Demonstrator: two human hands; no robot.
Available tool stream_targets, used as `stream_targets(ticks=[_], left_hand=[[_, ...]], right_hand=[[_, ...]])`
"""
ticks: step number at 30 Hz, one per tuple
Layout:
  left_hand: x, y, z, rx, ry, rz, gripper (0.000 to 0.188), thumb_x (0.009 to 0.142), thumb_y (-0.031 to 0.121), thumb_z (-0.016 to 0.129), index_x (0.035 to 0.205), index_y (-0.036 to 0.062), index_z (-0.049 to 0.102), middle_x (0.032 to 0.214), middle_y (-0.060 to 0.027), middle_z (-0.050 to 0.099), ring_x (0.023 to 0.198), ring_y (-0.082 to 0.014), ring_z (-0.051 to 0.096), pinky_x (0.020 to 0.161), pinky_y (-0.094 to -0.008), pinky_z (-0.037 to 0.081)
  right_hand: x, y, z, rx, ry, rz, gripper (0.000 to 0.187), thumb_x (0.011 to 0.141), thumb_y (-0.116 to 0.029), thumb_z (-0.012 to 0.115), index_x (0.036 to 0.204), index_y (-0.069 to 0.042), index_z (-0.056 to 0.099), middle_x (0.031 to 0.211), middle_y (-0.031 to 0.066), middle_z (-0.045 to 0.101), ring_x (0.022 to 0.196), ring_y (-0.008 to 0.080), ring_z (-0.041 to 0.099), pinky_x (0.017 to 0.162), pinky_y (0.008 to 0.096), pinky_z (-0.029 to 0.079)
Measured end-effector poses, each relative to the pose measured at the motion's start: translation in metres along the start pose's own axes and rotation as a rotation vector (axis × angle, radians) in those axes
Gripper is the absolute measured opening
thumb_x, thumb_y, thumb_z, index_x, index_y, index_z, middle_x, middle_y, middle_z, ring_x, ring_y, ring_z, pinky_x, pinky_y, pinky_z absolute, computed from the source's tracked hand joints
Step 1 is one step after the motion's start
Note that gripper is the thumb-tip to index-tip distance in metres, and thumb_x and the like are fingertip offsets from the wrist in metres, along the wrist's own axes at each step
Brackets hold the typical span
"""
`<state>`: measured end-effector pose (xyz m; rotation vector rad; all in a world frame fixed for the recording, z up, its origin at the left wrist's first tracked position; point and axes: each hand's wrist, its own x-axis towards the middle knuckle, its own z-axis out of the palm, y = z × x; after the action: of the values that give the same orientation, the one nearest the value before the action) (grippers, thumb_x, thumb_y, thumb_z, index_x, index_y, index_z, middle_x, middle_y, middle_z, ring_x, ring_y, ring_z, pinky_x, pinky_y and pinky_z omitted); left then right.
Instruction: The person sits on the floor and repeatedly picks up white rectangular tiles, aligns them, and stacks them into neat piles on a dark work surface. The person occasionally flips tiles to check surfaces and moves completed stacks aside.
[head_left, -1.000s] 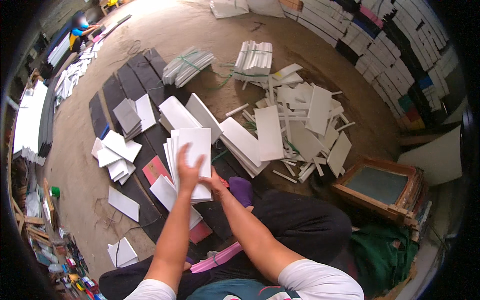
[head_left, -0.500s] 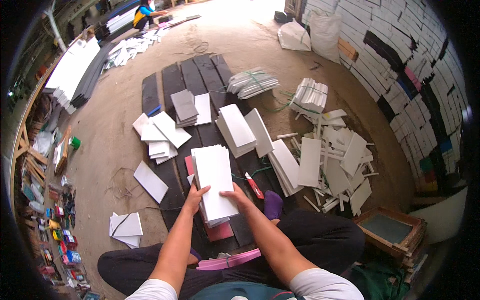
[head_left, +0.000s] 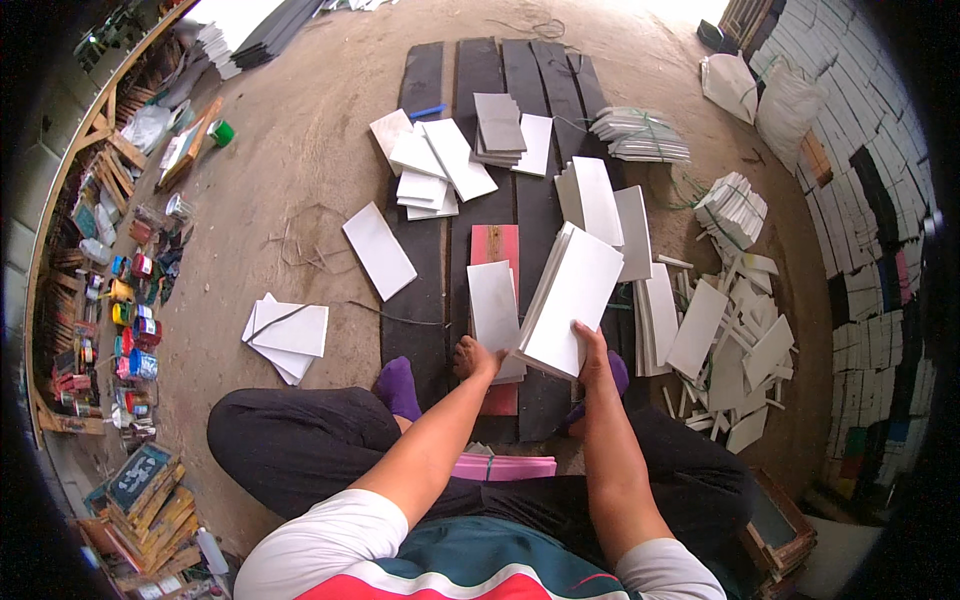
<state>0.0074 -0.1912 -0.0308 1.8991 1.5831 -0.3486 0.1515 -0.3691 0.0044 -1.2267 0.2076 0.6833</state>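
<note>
Black boards (head_left: 424,75) before you | white panel stack (head_left: 572,300) tilted above them | loose panel (head_left: 492,305) at its left | your right hand (head_left: 594,352) grasps stack's lower end; one-handed hold may let panels slide | left hand (head_left: 476,358) at loose panel, grip cannot tell

White panels (head_left: 492,300) partly hide the red board (head_left: 494,251).

Small jars (head_left: 143,331) line the left, with a green can (head_left: 221,133) and a plastic bag (head_left: 148,129) farther off. Wood pieces (head_left: 165,518) lie piled near left. A pale sack (head_left: 790,112) stands far right; near right sits a wooden frame (head_left: 780,549).
</note>
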Motion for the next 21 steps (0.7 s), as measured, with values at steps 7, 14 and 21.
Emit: stream_targets(ticks=[7,14,21], left_hand=[[0.024,-0.001,0.016,-0.231,-0.023,0.025,0.09,0.066,0.039,0.096,0.132,-0.0004,0.049,0.137,-0.0229,0.06,0.128,-0.041,0.059,0.106,-0.0515,0.049],[0.049,-0.015,-0.006,-0.537,0.244,0.334,0.084,0.061,0.027,0.097,0.126,-0.0048,0.055,0.121,-0.0283,0.069,0.112,-0.0421,0.069,0.1,-0.0467,0.053],[0.079,-0.045,-0.126,-1.226,-0.033,0.393,0.069,0.072,0.002,0.085,0.131,-0.0021,0.05,0.116,-0.0162,0.068,0.105,-0.0292,0.071,0.094,-0.0416,0.057]], right_hand=[[-0.002,-0.006,0.008,-0.039,-0.062,0.001,0.08,0.077,-0.025,0.079,0.147,-0.004,0.045,0.12,0.0163,0.065,0.104,0.0311,0.066,0.091,0.0453,0.055],[-0.002,-0.014,0.012,-0.055,-0.073,0.007,0.078,0.078,-0.022,0.077,0.147,-0.004,0.045,0.12,0.0164,0.065,0.101,0.0307,0.067,0.088,0.045,0.057],[0.001,0.025,0.041,-0.233,-0.18,0.095,0.069,0.079,-0.021,0.079,0.138,-0.005,0.048,0.114,0.0137,0.066,0.096,0.0269,0.068,0.085,0.0438,0.057]])
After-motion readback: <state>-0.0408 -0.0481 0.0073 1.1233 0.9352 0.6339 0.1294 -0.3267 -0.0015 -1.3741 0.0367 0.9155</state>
